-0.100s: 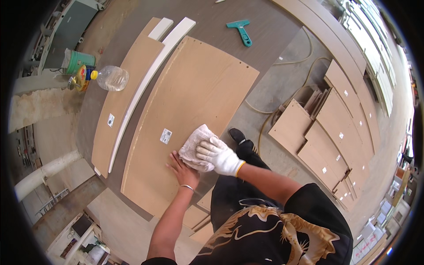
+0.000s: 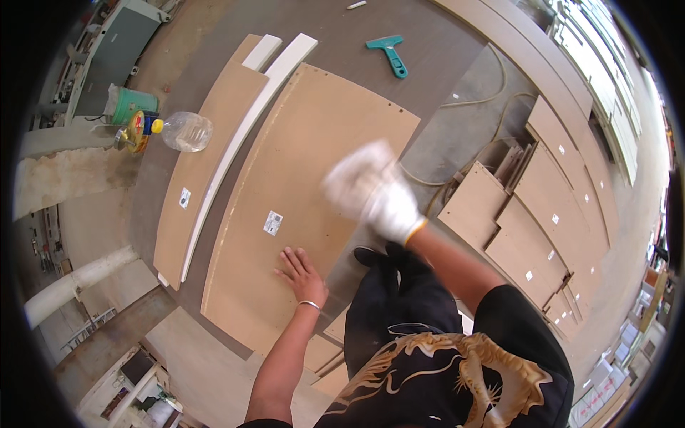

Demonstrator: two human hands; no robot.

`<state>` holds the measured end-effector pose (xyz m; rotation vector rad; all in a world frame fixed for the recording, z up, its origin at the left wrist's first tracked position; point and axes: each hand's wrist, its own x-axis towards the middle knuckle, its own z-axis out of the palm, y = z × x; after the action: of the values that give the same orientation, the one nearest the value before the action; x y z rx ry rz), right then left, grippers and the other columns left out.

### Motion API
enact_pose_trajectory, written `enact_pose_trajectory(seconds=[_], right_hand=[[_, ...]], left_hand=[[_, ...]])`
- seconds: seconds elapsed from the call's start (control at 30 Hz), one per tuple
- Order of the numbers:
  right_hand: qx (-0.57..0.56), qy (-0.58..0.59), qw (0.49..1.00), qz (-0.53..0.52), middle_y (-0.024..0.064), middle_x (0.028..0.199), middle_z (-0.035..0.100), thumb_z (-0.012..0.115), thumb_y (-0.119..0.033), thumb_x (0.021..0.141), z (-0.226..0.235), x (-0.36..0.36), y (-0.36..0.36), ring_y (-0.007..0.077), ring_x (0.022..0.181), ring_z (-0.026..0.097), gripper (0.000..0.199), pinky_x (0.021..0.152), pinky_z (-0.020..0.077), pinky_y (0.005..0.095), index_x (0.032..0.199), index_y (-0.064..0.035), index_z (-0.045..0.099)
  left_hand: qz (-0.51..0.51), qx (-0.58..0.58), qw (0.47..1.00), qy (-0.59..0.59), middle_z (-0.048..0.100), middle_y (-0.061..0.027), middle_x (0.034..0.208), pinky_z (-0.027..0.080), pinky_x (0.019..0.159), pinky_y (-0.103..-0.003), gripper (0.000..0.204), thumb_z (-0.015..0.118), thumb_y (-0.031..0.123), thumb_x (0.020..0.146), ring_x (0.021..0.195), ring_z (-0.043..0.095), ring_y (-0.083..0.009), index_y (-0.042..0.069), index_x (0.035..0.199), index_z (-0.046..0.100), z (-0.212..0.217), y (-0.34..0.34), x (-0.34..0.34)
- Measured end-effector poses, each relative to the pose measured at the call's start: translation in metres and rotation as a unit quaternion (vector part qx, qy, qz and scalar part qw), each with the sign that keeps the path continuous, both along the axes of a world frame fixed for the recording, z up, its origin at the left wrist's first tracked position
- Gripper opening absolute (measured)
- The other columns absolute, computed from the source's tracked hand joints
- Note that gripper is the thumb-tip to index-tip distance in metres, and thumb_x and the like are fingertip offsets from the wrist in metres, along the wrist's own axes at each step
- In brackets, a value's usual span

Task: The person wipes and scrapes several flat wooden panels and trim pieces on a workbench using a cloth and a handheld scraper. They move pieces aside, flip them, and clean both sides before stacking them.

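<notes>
A bare left hand [image 2: 303,282] lies flat, fingers spread, on a tan, curve-sided board [image 2: 285,178] bearing a white label [image 2: 272,222]. The gloved right hand [image 2: 392,210] and pale cloth [image 2: 353,182] blur across the board's right edge, hiding part of it; I cannot tell the glove's grip. Left of the board: a white strip [image 2: 251,114], narrower panel [image 2: 196,171] and clear bottle [image 2: 187,132]; above it, a teal scraper [image 2: 391,55].

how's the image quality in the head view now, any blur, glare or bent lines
In the head view, the gloved right hand and the pale cloth at it are smeared by motion blur, while the bare left hand and teal scraper look crisp; also in the head view, the large panel's edges bow, the upper right rim is washed out, and black rings the picture.
</notes>
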<state>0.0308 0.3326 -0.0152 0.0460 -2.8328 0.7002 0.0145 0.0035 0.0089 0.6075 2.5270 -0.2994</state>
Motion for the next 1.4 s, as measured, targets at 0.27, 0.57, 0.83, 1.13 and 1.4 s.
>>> enact_pose_trajectory(seconds=[0.27,0.57,0.83,1.13,1.4], right_hand=[[0.0,0.015,0.994,-0.104,0.0127,0.124,0.064,0.064,-0.014,0.09,0.017,-0.012,-0.035,0.0394,0.122,0.056,0.057,0.116,0.0365,0.0605,0.147,-0.0227,0.061],[-0.046,-0.039,0.997,0.04,0.0113,0.126,0.068,0.063,-0.015,0.086,-0.001,0.049,-0.084,0.0312,0.133,0.058,0.034,0.119,0.0404,0.0505,0.12,-0.0125,0.07],[0.173,-0.048,0.968,-0.178,0.0107,0.162,0.052,0.067,-0.017,0.097,-0.022,-0.026,0.061,0.0357,0.156,0.036,0.054,0.131,0.0169,0.0547,0.15,-0.0185,0.058],[-0.047,-0.026,0.989,0.137,0.0112,0.138,0.063,0.05,-0.023,0.104,0.01,0.052,-0.209,0.0322,0.138,0.054,0.041,0.121,0.0385,0.0513,0.143,-0.0177,0.062],[-0.147,-0.104,0.877,0.446,0.0045,0.145,0.064,0.066,-0.024,0.092,0.009,0.084,-0.42,0.0259,0.151,0.043,0.046,0.128,0.0291,0.0379,0.136,-0.0093,0.068]], left_hand=[[-0.061,-0.008,0.99,0.124,0.011,-0.0286,0.176,0.005,0.129,-0.07,0.095,0.07,0.025,0.091,0.164,0.006,-0.0469,-0.005,0.166,0.019,-0.045,-0.016,0.007],[-0.005,0.078,0.994,0.082,0.023,-0.0275,0.173,0.011,0.133,-0.061,0.079,0.062,0.01,0.089,0.163,0.016,-0.0462,-0.007,0.161,0.033,-0.03,-0.091,0.124],[0.157,0.18,0.967,0.086,0.021,-0.0263,0.174,0.01,0.132,-0.061,0.089,0.065,0.008,0.081,0.163,0.015,-0.0452,-0.007,0.162,0.031,-0.012,-0.056,0.153],[0.225,0.238,0.944,-0.028,0.027,-0.0239,0.173,0.016,0.13,-0.063,0.082,0.064,0.012,0.086,0.161,0.023,-0.0418,-0.006,0.16,0.035,-0.03,-0.047,0.217],[0.264,0.245,0.927,-0.104,0.03,-0.0263,0.171,0.025,0.13,-0.054,0.077,0.067,0.03,0.098,0.158,0.031,-0.0426,-0.004,0.16,0.038,-0.041,-0.048,0.289]])
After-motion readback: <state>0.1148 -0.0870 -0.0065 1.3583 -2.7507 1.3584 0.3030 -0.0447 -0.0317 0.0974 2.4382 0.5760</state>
